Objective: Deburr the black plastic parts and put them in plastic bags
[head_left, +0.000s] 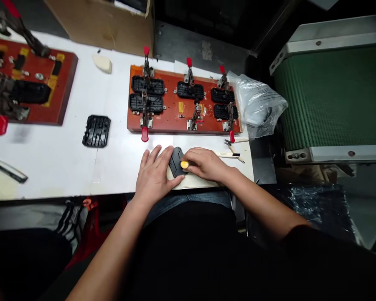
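Observation:
A small black plastic part (pixel 176 161) lies on the white table (pixel 62 163) near its front edge. My left hand (pixel 153 175) rests beside it with fingers spread flat, the thumb against the part's lower edge. My right hand (pixel 204 163) is closed in a pinch on a small yellow piece (pixel 184 164) pressed onto the part. Just behind stands a red-brown fixture board (pixel 175 119) with red-handled toggle clamps and several black parts clamped in it.
A loose black part (pixel 96 131) lies left of the fixture. A second red fixture board (pixel 28 83) is at far left. A clear plastic bag (pixel 257 104), a green conveyor belt (pixel 335 96), wooden sticks (pixel 230 155) and a cardboard box (pixel 103 23) surround the area.

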`<state>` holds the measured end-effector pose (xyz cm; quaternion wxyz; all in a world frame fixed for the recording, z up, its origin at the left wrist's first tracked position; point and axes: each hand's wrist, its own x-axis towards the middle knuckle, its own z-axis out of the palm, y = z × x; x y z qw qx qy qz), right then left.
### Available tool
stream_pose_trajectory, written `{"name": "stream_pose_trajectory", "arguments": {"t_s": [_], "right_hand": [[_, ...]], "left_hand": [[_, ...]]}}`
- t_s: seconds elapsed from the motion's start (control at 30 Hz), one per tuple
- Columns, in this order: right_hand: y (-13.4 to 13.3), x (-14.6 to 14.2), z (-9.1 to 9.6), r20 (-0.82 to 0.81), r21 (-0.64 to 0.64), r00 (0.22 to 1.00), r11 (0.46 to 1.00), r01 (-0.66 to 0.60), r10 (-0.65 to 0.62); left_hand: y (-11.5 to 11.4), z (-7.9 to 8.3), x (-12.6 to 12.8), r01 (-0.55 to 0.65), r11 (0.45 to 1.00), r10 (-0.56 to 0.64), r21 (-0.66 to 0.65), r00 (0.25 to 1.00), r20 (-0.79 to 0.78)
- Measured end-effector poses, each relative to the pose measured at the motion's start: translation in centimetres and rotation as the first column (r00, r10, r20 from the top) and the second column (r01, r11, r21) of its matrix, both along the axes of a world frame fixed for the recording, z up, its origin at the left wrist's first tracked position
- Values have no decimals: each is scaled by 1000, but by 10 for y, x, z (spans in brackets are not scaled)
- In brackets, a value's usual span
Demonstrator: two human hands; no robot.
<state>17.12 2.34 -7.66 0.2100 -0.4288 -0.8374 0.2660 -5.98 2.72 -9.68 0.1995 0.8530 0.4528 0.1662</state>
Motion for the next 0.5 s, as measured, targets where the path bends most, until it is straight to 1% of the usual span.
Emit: {"name": "stream_pose_trajectory", "arguments": {"t_s": [0.07, 0.1, 0.13, 0.17, 0.2, 0.23, 0.27, 0.33, 0.37, 0.43, 0.5], "right_hand": [[-1, -4, 2, -25, 52, 999, 998, 43, -41], [1, -5, 5, -29, 45, 998, 997, 57, -56], [3, -2, 9, -8, -6, 998, 998, 60, -60], [8, 3, 14, 46, -91, 996, 993, 80, -76], [15, 10, 22, 118, -157, 985, 977, 145, -128], [23, 19, 32, 191, -189, 960, 952, 241, -205], [33, 29, 43, 256, -179, 917, 918, 355, -305], [58, 47, 66, 323, -75, 800, 828, 555, -507], [73, 53, 75, 333, -29, 751, 789, 613, -571], [103, 57, 87, 362, 1, 678, 728, 686, -639], [128, 51, 92, 384, -21, 646, 694, 720, -659]], "left_hand": [[-2, 0, -4, 18, 1000, -18, 24, 1000, -8], [-3, -2, -6, 29, 999, -29, 32, 1000, -8], [-1, -6, -9, 45, 998, -45, 41, 999, -12], [1, -11, -11, 52, 997, -51, 55, 999, -16], [4, -16, -12, 55, 996, -54, 75, 998, -18], [6, -19, -13, 50, 994, -49, 98, 999, -12], [8, -22, -14, 44, 993, -43, 111, 999, -7], [8, -21, -15, 33, 993, -34, 109, 999, 3], [6, -19, -15, 30, 995, -30, 93, 1000, 4], [3, -15, -13, 22, 998, -22, 52, 1000, 0], [2, -12, -11, 9, 1000, -9, 27, 1000, -15]]}}
